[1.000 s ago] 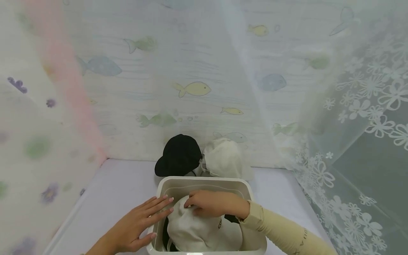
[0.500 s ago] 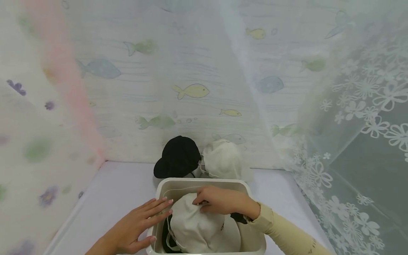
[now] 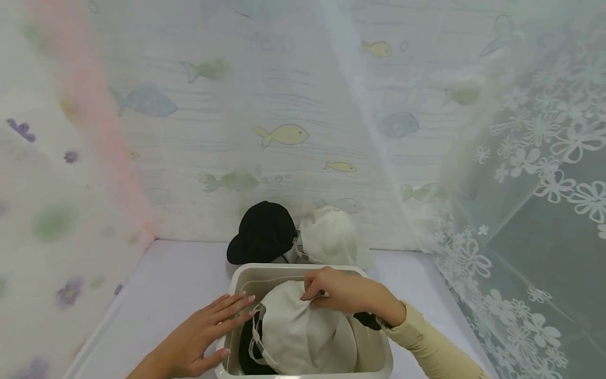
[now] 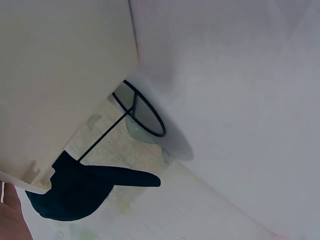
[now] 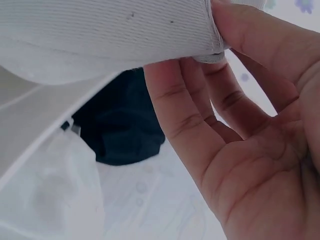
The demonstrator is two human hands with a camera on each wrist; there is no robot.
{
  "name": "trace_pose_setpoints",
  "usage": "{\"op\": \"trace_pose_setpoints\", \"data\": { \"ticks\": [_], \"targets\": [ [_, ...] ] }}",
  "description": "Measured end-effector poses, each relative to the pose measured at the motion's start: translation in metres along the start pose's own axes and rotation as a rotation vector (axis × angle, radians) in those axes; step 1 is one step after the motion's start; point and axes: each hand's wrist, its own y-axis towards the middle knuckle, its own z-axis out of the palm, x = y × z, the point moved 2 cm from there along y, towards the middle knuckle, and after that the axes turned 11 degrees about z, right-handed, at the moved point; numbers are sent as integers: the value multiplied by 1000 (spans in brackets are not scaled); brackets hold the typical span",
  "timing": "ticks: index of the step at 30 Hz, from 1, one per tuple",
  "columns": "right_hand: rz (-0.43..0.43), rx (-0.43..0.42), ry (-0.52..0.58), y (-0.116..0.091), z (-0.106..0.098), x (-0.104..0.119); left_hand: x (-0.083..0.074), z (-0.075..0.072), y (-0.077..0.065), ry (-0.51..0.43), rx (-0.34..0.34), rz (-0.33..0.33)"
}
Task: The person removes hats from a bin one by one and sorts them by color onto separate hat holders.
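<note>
My right hand point(image 3: 341, 292) pinches the crown of a white cap point(image 3: 303, 331) in a cream plastic bin point(image 3: 385, 347). In the right wrist view, thumb and fingertips grip a fold of the white ribbed cloth point(image 5: 125, 30). Beneath the white cap, at the left inside the bin, shows a black cap point(image 3: 248, 347); a dark piece point(image 3: 368, 320) also peeks out below my right wrist. My left hand point(image 3: 203, 331) lies with straight, spread fingers over the bin's left rim. Only a bit of that hand point(image 4: 11, 215) shows in the left wrist view.
Behind the bin stand a black cap point(image 3: 267, 231) and a white cap point(image 3: 331, 237), side by side. The left wrist view shows a thin black stand with a ring base point(image 4: 150, 112) under the black one. A fish-patterned curtain point(image 3: 284, 79) closes off the back of the white table point(image 3: 180, 273).
My right hand has moved a little up and to the right, pulling the white cap with it. More of the black cap beneath and a white strap now show. The left hand stays put.
</note>
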Motion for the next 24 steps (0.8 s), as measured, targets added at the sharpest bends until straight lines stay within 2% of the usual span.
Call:
{"op": "trace_pose_setpoints", "data": {
  "ticks": [3, 8, 24],
  "targets": [
    [30, 1, 37, -5, -3, -2, 0, 2, 0, -7, -9, 4],
    [31, -15, 66, -12, -11, 1, 0, 2, -2, 0, -16, -7],
    [55, -81, 105, -43, -54, 12, 1, 4, -5, 16, -7, -24]
  ]
}}
